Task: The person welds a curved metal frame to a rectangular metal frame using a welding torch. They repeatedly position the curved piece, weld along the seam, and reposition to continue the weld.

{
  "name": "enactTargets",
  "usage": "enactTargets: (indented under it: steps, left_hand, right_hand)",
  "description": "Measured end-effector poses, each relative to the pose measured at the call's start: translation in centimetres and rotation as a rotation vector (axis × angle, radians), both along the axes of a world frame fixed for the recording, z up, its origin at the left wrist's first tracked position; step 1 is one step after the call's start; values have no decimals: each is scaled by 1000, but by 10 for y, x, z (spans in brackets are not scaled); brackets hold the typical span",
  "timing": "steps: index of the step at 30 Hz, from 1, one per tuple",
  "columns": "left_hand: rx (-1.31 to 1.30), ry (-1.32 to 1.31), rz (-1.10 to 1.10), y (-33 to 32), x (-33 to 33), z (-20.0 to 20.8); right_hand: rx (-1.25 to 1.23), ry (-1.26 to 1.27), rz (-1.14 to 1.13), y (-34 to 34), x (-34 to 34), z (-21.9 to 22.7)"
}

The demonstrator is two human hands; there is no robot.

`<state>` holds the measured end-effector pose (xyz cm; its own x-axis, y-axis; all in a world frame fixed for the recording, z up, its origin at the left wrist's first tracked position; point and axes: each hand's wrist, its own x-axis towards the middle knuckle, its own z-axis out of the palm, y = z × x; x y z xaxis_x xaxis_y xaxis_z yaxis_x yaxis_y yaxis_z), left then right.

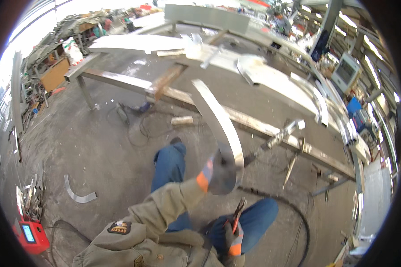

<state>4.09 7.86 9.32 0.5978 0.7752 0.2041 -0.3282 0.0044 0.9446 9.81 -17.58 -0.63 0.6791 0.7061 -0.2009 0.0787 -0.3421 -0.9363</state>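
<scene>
My left hand, in a dark grey glove with an orange cuff, is closed on the lower end of a curved metal strip. The strip is bright and bent like a bow, rising from my hand across the front beam of a metal frame. My right hand, gloved the same way, rests by my right knee. It is closed around pliers with red handles, their jaws pointing up. Just right of the strip, a long tool with a dark lower end lies against the beam; its kind is unclear.
The steel frame spans the space ahead, with long pale curved panels over it. A black cable curls at the right. On the floor lie another curved strip and a red box with a screen. Scrap is piled far left.
</scene>
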Motion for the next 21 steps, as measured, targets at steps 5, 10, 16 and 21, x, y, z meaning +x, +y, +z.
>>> enactTargets:
  steps: [5,10,16,21]
  left_hand:
    - [-604,-815,198,54,48,7]
    - [-440,-552,444,70,53,6]
    - [-626,-595,462,96,44,35]
    - [-627,-423,534,107,55,22]
  right_hand:
    - [76,-523,76,-1,3,16]
    - [102,-528,125,0,7,25]
    - [67,-468,144,-13,1,24]
    - [98,-585,177,7,2,33]
